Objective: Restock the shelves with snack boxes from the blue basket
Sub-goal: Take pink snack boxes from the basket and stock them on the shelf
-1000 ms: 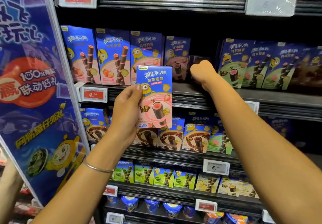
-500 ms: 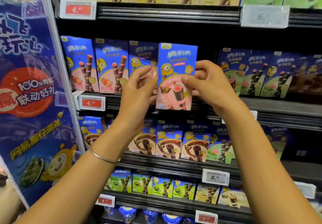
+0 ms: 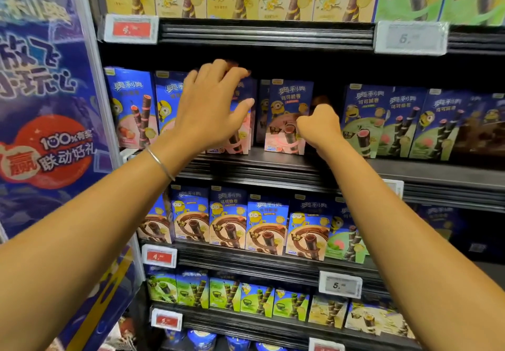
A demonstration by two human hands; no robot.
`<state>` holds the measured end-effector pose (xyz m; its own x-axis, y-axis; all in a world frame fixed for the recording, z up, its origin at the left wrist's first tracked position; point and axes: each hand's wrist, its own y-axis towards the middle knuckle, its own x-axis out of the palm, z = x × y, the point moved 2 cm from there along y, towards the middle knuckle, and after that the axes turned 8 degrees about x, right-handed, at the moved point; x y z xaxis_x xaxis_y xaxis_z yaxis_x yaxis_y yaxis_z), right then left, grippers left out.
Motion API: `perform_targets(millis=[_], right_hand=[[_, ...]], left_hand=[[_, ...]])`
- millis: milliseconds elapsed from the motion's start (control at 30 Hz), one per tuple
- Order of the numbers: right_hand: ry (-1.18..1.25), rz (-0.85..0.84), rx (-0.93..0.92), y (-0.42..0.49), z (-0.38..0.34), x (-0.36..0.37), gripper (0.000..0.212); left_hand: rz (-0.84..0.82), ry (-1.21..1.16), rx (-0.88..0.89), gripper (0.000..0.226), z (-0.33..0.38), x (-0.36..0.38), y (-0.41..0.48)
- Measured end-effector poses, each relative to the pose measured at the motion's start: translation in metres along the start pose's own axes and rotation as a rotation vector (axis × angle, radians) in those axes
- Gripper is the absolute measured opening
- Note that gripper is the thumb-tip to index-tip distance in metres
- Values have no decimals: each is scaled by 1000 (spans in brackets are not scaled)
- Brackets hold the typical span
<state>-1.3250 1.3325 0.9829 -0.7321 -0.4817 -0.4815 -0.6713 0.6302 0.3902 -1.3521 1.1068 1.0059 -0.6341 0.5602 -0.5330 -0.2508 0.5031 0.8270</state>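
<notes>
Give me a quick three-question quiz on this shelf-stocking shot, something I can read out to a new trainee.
1. True or false: the left hand has a thin bangle at its wrist.
2. The pink box beside the right hand is: A) upright on the shelf; B) flat on its face; C) in mid-air between both hands.
3. Fill the gap: the neighbouring boxes just right of that hand have ____ fronts.

Key: 1 true; 2 A; 3 green.
</notes>
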Motion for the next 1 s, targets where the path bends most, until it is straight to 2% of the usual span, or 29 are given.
perform_targets(millis=[133, 267, 367, 500, 600, 767, 1000], right_hand=[[29, -56, 38, 4, -5, 12, 3], [114, -115, 100, 6, -6, 22, 5], [121, -132, 121, 7, -6, 29, 14], [85, -138, 113, 7, -8, 39, 14], [67, -120, 116, 8, -7, 45, 24], [24, -97, 141, 12, -1, 45, 8], [-66, -99, 121, 19, 12, 39, 32]], left_hand=[[-65, 68, -76, 54, -5, 7, 7], [-96, 86, -97, 53, -9, 12, 6], [-94, 84, -81, 48, -12, 11, 6], [-97, 84, -62, 44, -16, 8, 6], [-94, 82, -49, 42, -17, 8, 5], [-92, 82, -36, 43, -18, 10, 4], [-114, 65, -27, 50, -22, 10, 4]])
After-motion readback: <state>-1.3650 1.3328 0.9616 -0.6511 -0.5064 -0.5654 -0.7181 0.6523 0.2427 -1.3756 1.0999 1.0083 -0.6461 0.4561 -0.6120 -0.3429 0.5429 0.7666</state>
